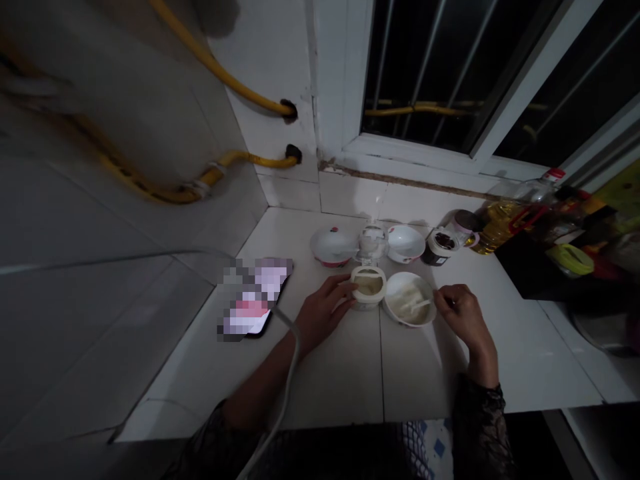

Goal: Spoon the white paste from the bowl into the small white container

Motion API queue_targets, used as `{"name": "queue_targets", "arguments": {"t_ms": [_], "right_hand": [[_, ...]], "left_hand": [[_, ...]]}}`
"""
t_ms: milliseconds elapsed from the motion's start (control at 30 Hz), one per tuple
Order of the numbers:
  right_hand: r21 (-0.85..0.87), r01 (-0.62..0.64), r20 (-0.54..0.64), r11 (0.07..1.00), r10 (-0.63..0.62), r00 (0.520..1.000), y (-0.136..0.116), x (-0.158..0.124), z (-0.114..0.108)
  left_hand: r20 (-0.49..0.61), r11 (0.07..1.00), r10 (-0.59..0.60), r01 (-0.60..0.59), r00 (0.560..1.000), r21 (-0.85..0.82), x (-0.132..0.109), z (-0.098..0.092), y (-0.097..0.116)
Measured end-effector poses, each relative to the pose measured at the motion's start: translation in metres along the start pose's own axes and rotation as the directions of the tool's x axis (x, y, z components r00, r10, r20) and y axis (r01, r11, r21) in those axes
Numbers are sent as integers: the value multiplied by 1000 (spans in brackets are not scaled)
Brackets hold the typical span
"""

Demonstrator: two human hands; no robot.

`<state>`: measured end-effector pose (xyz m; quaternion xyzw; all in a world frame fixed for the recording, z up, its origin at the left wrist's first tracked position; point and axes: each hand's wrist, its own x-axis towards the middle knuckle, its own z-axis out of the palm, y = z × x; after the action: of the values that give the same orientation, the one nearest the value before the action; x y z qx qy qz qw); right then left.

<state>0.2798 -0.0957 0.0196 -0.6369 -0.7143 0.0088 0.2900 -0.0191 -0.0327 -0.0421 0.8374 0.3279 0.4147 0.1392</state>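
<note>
My left hand grips the left side of a small white container, its fingers bent against the rim. The container's clear lid stands flipped back behind it, and something pale lies inside. Just to the right is a white bowl with a whitish, lumpy substance in it. A white spoon dips into this bowl. Its handle end is in the closed fingers of my right hand, held beside the bowl's right rim.
Two more white bowls, one at left and one at right, sit behind. A dark-contents jar and an oil bottle stand to the right by a black box. A lit phone lies left; a cable crosses my left arm.
</note>
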Motion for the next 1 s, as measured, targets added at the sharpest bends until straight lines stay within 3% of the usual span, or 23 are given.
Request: {"name": "queue_targets", "arguments": {"t_ms": [200,433,633,833,1000], "right_hand": [[109,17,117,994,-30,993,-7,-1,9],[97,-26,10,995,25,1000,7,-6,1],[181,-7,152,984,-21,988,0,-6,0],[259,-166,163,952,126,978,0,-7,3],[348,-335,195,876,281,940,2,-6,4]], "left_hand": [[-17,1000,18,-18,1000,12,0,0,1],[-2,1000,-5,5,1000,2,-1,0,0],[-5,1000,-5,6,1000,12,-1,2,-1],[1,1000,-1,1,1000,15,-1,0,-1],[-5,1000,-4,4,1000,4,-1,1,-1]]}}
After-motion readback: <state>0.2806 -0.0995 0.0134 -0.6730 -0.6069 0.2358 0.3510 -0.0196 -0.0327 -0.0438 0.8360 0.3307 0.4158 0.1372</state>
